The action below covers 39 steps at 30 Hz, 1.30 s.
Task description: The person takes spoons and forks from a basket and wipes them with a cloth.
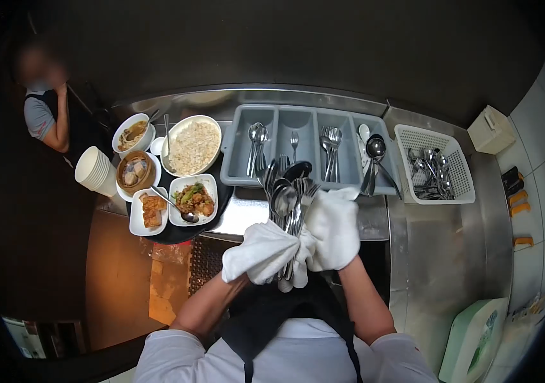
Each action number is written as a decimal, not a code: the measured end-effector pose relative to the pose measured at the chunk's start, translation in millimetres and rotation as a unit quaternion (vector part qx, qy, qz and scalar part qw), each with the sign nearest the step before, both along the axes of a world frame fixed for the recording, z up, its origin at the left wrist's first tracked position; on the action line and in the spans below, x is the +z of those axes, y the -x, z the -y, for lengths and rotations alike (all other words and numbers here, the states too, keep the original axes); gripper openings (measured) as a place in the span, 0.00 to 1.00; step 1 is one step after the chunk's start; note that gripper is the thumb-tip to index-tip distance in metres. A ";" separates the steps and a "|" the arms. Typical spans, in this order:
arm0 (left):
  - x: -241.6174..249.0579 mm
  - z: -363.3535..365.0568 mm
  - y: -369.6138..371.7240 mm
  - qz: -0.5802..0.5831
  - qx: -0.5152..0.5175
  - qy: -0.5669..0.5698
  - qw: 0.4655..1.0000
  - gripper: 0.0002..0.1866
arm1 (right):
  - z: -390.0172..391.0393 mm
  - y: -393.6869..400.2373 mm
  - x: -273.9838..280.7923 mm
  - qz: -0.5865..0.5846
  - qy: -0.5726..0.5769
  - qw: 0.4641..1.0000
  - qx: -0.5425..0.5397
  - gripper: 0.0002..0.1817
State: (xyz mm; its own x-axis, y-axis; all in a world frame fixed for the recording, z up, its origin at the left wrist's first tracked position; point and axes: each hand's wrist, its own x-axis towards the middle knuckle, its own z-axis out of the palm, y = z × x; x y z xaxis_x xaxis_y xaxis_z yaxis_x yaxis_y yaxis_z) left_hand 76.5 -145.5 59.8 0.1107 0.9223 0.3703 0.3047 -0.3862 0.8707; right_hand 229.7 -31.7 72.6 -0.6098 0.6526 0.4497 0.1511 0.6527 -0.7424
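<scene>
Steel counter [441,249], shiny bundled cutlery [288,198], left hand [261,254] and right hand [333,231] cloth-wrapped, grips clamped around it

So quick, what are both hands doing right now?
Left hand: closed, wrapped in a white cloth, gripping the bundle of spoons and forks.
Right hand: closed under the cloth, on the same bundle.

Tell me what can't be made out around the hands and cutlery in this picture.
Head view:
- Left hand and right hand: fingers hidden by white cloth.
- Cutlery bundle: handles buried in cloth; count unclear.
- White basket: contents too small to sort.
- Nearby person: face blurred.
</scene>
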 end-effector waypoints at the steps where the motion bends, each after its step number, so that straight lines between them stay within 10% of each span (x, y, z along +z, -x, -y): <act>1: -8.8 -2.0 -1.2 -0.072 0.000 -0.085 0.994 0.07 | 0.1 -2.8 -11.6 0.079 -0.087 0.993 0.003 0.08; 5: -18.9 -2.5 -4.5 -0.485 -0.006 0.049 0.873 0.07 | -10.2 -1.2 -78.8 0.066 0.157 0.983 0.064 0.10; 8: 7.8 -1.7 -8.4 -0.525 -0.010 0.085 0.847 0.07 | -19.2 -0.2 -81.6 0.176 0.058 0.980 0.066 0.12; 12: -16.2 1.3 -12.6 -0.438 0.062 0.001 0.897 0.09 | -6.9 1.4 -113.2 -0.056 0.090 0.993 -0.045 0.09; 16: 9.6 -3.5 -32.5 -0.532 0.034 0.223 0.816 0.10 | -32.4 6.8 -86.3 0.072 0.136 0.984 -0.088 0.12; 19: -30.0 6.6 -31.4 -0.435 0.107 0.031 0.893 0.09 | -68.6 8.6 -137.2 -0.153 0.207 0.966 -0.027 0.09; 21: -51.5 0.9 -23.0 -0.284 0.108 -0.082 0.949 0.08 | -80.7 5.9 -107.3 -0.070 0.096 0.992 -0.033 0.11; 23: -55.1 3.0 -29.7 -0.064 0.131 0.173 0.974 0.10 | -89.3 9.8 -75.5 -0.126 0.040 0.991 -0.003 0.13; 25: -36.0 1.8 -40.8 0.254 0.168 0.406 0.862 0.14 | -93.7 10.1 -100.0 -0.144 0.097 0.981 -0.080 0.15; 27: -19.2 -7.5 -35.7 0.158 0.180 0.363 0.901 0.13 | -82.2 22.1 -129.2 -0.296 0.383 0.868 -0.112 0.15; 30: 7.0 -17.6 -38.2 0.307 0.225 0.449 0.808 0.13 | -55.0 33.3 -128.0 -0.001 0.183 0.972 -0.146 0.12; 33: -21.4 -14.5 -35.8 0.212 0.187 0.406 0.869 0.11 | -62.5 24.7 -115.8 0.022 0.098 0.995 0.012 0.12; 39: -98.4 -12.3 -31.4 0.242 0.155 0.311 0.906 0.10 | -106.2 42.4 -111.9 -0.294 0.301 0.904 -0.071 0.13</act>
